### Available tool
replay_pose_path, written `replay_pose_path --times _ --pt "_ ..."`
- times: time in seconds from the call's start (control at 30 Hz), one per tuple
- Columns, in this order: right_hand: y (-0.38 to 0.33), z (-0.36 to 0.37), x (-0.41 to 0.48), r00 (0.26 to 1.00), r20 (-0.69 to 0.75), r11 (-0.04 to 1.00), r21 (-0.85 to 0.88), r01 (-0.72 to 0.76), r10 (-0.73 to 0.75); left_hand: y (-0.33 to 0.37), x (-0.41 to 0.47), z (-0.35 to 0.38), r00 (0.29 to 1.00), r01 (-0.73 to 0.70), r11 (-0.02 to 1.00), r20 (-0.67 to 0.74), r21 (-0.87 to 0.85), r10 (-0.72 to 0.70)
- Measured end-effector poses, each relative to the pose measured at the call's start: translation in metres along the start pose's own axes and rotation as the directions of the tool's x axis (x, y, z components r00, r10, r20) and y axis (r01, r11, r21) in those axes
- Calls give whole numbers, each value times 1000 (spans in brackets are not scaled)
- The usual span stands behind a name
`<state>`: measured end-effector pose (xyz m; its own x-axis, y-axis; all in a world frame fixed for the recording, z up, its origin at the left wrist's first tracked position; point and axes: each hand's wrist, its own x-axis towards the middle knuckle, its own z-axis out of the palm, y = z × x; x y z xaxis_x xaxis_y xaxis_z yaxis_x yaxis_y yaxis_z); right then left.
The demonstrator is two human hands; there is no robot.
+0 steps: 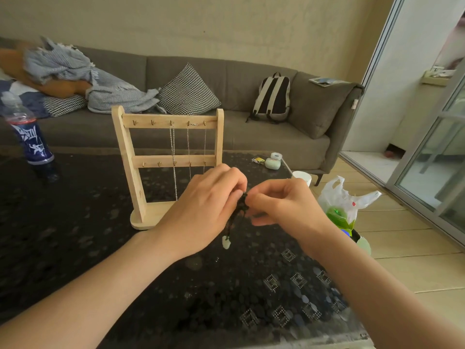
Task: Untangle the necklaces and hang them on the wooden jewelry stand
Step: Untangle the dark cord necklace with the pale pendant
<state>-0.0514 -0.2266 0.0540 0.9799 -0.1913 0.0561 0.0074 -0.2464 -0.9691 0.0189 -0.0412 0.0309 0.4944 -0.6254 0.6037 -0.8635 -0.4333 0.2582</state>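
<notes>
Black cord, bunched into a knotted clump, is pinched between both hands above the middle of the dark glass coffee table (75,235). This black cord necklace (241,205) trails down from the fingers, and its pale green pendant (226,242) dangles just above the tabletop. The left hand (206,210) has its fingertips closed on the top of the clump from the left; the right hand (284,205) has thumb and forefinger pressed shut on the same clump from the right, the remaining fingers curled loosely beneath.

Just behind the hands, toward the far edge of the table, stands the wooden jewelry stand (125,152), upright on its rounded base, with two hooked crossbars. Three thin silver chains (173,152) hang from hooks on the right half of the upper bar; the left hooks carry nothing.

Near the far left edge stands a plastic bottle (30,137) with a dark blue label. At the far right corner lie a mint-green earbud case (273,163) and a roll of tape (276,155). Beside the right edge, off the table, sits a white plastic bag (344,197). A grey sofa (251,137) with a backpack (273,98) runs along the wall behind.
</notes>
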Motion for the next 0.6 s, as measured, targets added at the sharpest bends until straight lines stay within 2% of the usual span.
replay_pose_path --times 0.07,0.23,0.43,0.6 --pt "0 -2 -1 998 43 999 33 -42 40 -1 1 -2 999 -52 997 12 52 52" --pt "0 -3 0 998 56 999 -24 -39 41 -1 0 -3 990 -139 981 36 134 135" --pt "3 -3 7 970 135 964 146 -223 204 -2 2 -5 984 -179 967 16 183 180" --pt "8 -4 11 977 166 976 148 -157 132 -1 2 -8 984 -176 968 27 180 174"
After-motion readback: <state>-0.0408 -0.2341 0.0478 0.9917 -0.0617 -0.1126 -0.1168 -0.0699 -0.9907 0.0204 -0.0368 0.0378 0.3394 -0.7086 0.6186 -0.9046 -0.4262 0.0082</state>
